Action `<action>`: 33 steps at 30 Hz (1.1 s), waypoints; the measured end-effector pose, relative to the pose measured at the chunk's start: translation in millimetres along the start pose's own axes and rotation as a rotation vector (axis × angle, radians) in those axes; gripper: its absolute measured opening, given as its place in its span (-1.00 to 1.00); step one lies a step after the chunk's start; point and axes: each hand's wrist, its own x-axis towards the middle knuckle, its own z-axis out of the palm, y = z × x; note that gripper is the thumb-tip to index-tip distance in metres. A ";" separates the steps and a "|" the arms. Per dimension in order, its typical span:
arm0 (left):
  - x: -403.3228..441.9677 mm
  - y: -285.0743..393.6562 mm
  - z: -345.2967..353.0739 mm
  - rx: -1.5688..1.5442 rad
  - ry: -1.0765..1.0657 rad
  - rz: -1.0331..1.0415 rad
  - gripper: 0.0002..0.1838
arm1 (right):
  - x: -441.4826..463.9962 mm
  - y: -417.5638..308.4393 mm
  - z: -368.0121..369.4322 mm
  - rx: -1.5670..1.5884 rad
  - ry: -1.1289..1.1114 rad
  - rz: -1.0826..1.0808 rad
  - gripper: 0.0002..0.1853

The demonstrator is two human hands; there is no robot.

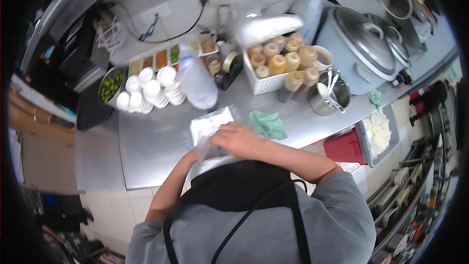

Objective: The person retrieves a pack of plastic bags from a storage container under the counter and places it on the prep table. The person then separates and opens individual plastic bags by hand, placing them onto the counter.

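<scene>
A clear plastic bag with a white paper or packet (211,123) in it lies at the front of the steel counter, against my black apron. My right hand (235,139) is on top of the bag, its fingers bent over the plastic and blurred. Of my left hand (194,155) only a small part shows at the bag's left edge; its fingers are hidden by the plastic. Just right of the bag is a crumpled green cloth (267,124). Behind it stands an upright clear plastic bag or roll (196,80).
Stacked white lidded cups (152,89), a bowl of limes (112,85) and toppings trays (161,59) stand at the back left. A white basket of sauce bottles (268,84), a steel pot (322,105) and large lidded pots (364,39) stand right. A red bin (343,146) is below the counter's edge.
</scene>
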 end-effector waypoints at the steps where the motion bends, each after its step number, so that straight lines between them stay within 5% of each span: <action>1: 1.3 9.6 1.2 -0.035 0.068 0.017 -0.58 | 7.6 -5.5 -16.0 0.026 -0.022 -0.021 -0.79; 6: -20.4 76.0 -9.1 -0.210 0.284 0.058 -0.59 | 34.0 -16.1 -70.5 0.433 0.151 0.038 -0.85; 8: -25.5 101.6 -12.1 -0.202 0.337 0.086 -0.59 | 42.8 -15.0 -70.8 0.784 0.167 0.482 -0.82; 12: -33.0 140.7 -14.7 -0.163 0.463 0.156 -0.60 | 46.1 -14.0 -26.8 0.643 0.311 0.445 -0.70; 16: -41.7 182.9 -22.8 -0.047 0.594 0.276 -0.61 | 46.0 -1.0 -31.8 0.907 0.495 0.443 -0.63; 18: -50.0 209.3 -32.2 0.284 0.644 0.439 -0.61 | 47.1 16.6 -46.7 1.946 0.533 0.490 -0.68; 19: -54.7 222.3 -39.5 0.661 0.671 0.593 -0.62 | 52.2 22.5 -54.9 2.069 0.559 0.469 -0.76; 20: -55.4 233.5 -47.4 0.958 0.712 0.723 -0.62 | 59.6 26.2 -61.1 2.075 0.558 0.471 -0.76; 22: -47.8 244.3 -65.6 0.967 0.802 0.714 -0.62 | 80.8 32.5 -68.9 1.761 0.448 0.404 -0.84; 24: -21.6 229.1 -77.7 -0.567 0.940 0.433 -0.59 | 106.6 42.2 -72.6 0.955 0.440 0.397 -0.84; 26: 10.4 136.4 -159.2 -0.669 0.908 0.389 -0.56 | 132.7 74.7 -35.8 0.695 0.546 0.364 -0.82; 27: 21.7 120.7 -164.1 0.204 0.977 0.334 -0.58 | 136.6 87.3 -16.9 0.421 0.645 0.327 -0.81; 29: 30.5 103.3 -160.5 1.085 0.928 0.212 -0.59 | 134.2 96.0 5.4 0.507 0.663 0.416 -0.79; 33: 52.9 78.1 -113.3 0.860 0.954 0.247 -0.64 | 128.4 110.1 20.4 0.762 0.508 0.789 -0.77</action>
